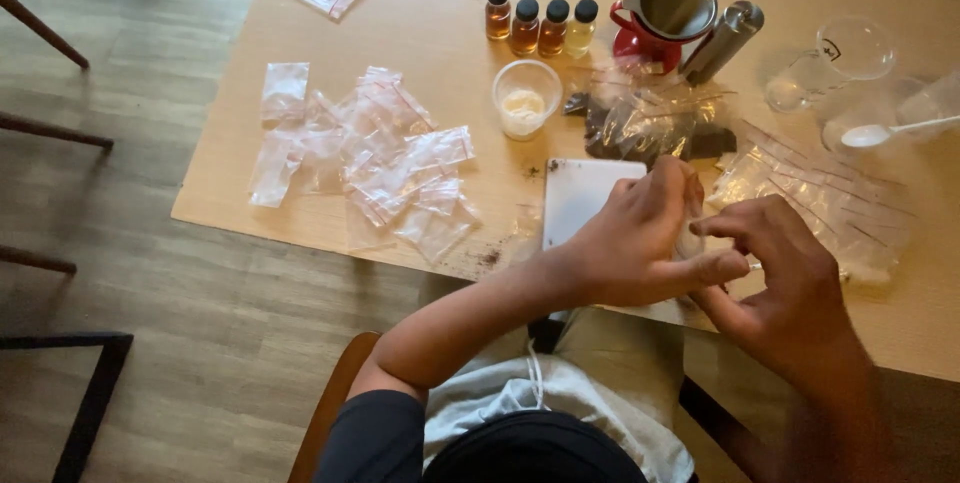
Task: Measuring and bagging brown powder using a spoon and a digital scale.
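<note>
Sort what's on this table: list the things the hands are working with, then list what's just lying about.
In hand:
left hand
right hand
small clear bag pinched between them
white board beneath

Lying about:
four small bottles
plastic cup
red jug with funnel
loose clear bags

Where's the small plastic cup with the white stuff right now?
In the head view, the plastic cup stands upper-centre on the table, just below the four small bottles, right of the scattered clear bags.
</note>
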